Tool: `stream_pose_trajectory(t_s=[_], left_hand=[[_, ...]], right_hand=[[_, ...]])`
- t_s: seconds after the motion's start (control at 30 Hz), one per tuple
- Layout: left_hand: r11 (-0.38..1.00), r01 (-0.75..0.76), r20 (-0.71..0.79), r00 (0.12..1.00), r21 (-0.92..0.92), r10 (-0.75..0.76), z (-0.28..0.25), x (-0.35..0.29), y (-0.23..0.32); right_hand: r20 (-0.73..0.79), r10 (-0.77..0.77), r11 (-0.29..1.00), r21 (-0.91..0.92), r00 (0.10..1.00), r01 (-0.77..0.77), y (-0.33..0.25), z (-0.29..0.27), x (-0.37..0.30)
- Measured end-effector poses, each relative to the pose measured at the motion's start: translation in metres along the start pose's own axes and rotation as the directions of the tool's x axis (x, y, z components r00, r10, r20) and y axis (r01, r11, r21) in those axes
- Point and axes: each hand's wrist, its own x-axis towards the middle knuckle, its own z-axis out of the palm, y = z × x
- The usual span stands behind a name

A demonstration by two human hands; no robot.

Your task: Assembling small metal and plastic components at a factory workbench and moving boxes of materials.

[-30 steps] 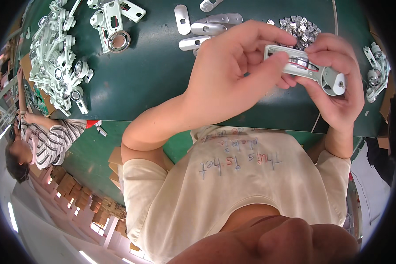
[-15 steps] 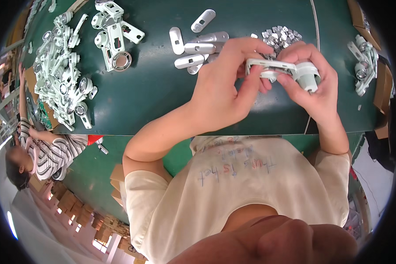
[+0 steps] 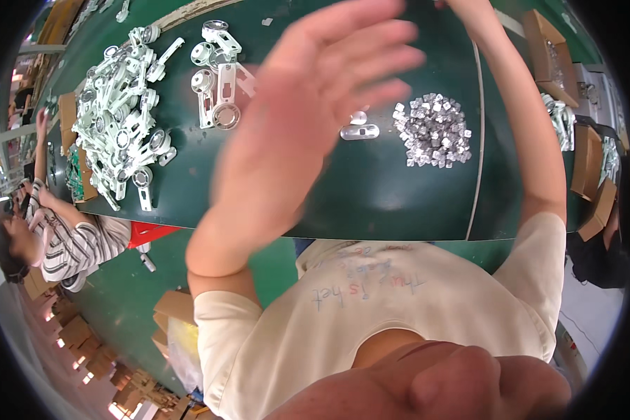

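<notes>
ok so the left hand (image 3: 287, 115) is spread wide, kinda blurry, with that silver cover (image 3: 360, 132) lying left-to-right just to its right, well apart from the right hand (image 3: 463, 5) at the far edge, can't tell its grip

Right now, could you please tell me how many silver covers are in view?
2: one cover left of the silvery heap, another cover just beyond it; the left hand may hide more.

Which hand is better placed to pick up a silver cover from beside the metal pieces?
Probably the left hand: open and appearing near the silver cover; the right hand is at the picture's top edge, mostly out of view.
</notes>
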Motion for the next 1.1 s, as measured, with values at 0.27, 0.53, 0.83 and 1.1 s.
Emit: stream_pose_trajectory(t_s=[0.27, 0.53, 0.83, 1.1], left_hand=[[0.928, -0.363, 0.035, 0.932, 0.083, 0.362, -0.028, 0.031, 0.035], [0.696, -0.706, 0.096, 0.707, 0.131, 0.7, -0.025, 0.061, 0.085], [0.753, -0.625, 0.086, 0.778, 0.207, 0.622, -0.019, 0.045, 0.078], [0.868, -0.487, 0.011, 0.872, 0.095, 0.489, -0.006, 0.028, 0.046]], right_hand=[[-0.281, -0.231, 0.962, -0.206, 0.932, 0.177, 0.028, -0.025, 0.067], [-0.384, -0.418, 0.837, 0.189, 0.823, 0.513, -0.178, -0.058, -0.051], [-0.676, -0.435, 0.554, 0.32, 0.595, 0.768, -0.204, -0.083, -0.127], [-0.73, -0.372, 0.668, 0.219, 0.574, 0.711, -0.195, -0.091, -0.17]])
